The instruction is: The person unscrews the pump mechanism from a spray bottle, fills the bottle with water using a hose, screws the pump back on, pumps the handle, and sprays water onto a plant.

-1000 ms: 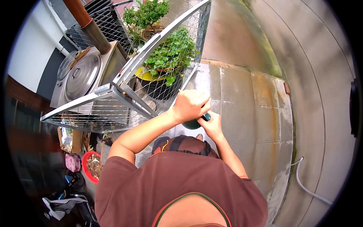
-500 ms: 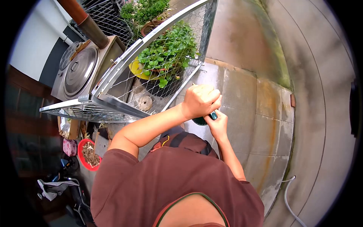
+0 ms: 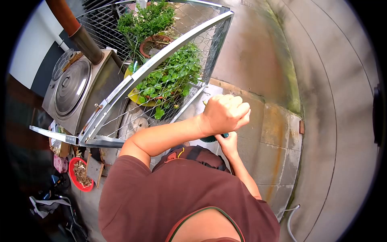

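Person's L hand point(image 3: 225, 115) is forming a tight fist, knuckles up, out over the paving point(image 3: 252, 151); can't tell what it's gripping, tho a small yellowish tip point(image 3: 204, 103) is showing beside it. R hand point(image 3: 228, 144) is sitting just below, nearer the body, fingers partly hidden, holding a dk green object point(image 3: 208, 139). That object is showing btw L fist & R hand, above paving's mid area, mostly covered; can't ID it.

L of both hands, a mesh panel point(image 3: 161, 56) w/ metal frame is standing, leafy plant point(image 3: 171, 72) showing thru it. Further L, a steel stove point(image 3: 107, 94) is standing, round lid point(image 3: 74, 86) resting nr ctr of its top, pipe point(image 3: 89, 44) rising from far R corner. Red basin point(image 3: 72, 173) w/ dry scraps is sitting nearer the body than the stove. Brick-like block point(image 3: 301, 127) is lying at paving's R edge, along the wall point(image 3: 334, 121); grey hose point(image 3: 290, 222) is poking out at same edge, closer in.
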`<state>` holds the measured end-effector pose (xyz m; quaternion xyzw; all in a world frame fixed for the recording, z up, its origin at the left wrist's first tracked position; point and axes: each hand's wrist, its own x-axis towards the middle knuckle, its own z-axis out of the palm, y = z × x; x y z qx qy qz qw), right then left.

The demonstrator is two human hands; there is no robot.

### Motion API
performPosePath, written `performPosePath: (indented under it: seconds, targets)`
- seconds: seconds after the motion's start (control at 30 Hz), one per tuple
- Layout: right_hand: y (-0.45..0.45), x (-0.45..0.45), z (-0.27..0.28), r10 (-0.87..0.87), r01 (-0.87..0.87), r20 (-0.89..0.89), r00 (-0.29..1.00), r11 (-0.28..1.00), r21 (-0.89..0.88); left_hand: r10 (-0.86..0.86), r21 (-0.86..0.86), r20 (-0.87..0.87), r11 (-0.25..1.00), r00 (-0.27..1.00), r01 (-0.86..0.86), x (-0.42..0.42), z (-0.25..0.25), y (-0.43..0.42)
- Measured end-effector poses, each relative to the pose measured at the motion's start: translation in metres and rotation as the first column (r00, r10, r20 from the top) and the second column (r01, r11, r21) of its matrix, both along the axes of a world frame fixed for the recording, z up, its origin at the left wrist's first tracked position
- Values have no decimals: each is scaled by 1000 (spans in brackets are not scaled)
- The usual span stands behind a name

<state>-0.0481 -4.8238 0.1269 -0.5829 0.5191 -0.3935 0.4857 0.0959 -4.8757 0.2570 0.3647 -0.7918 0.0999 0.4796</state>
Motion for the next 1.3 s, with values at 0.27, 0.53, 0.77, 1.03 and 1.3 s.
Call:
performPosePath:
  seconds: [0.27,0.53,0.77,1.03,1.3]
  targets:
    - [-76,12,2,32,-30,-14,999,995,91,112,51,-19,993,994,-111,14,-53,-71]
    - [-151,-21,3,446,-479,220,868,869,126,277,161,7,948,961,-274,13,-23,-106]
    - [-216,-80,-13,566,-649,356,744,738,183,447,374,-179,855,876,-360,-30,-41,-110]
    - [-263,-141,-16,632,-716,348,692,663,220,736,789,-303,550,605,-275,-68,-127,-88]
    - [-274,-170,-19,571,-669,350,742,665,333,812,904,-261,396,522,-163,-76,-164,-51]
